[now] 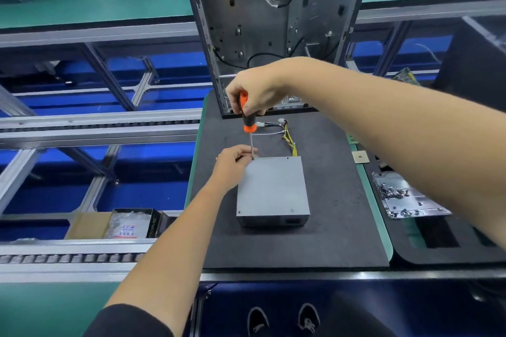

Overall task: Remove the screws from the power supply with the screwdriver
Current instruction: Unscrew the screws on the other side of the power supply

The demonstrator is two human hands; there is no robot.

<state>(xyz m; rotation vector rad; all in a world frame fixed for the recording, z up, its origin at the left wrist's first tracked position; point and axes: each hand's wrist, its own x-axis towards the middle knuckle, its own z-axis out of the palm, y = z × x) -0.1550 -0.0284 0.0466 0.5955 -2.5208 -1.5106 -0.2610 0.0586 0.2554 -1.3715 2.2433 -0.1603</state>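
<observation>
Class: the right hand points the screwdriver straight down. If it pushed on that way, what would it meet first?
Most likely the power supply, at its far left corner, where the screwdriver tip already rests.

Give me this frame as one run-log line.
step: unscrewing | right hand: grips screwdriver upright | tip: far-left corner of power supply | left hand: steadies shaft at that corner | supply: flat on mat

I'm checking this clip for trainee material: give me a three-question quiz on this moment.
1. True or false: the screwdriver tip sits at the far left corner of the power supply.
2. Which hand grips the handle? A) left hand B) right hand
3. Fill in: the power supply lies on a dark foam ____.

Key: 1 true; 2 B; 3 mat.
</observation>
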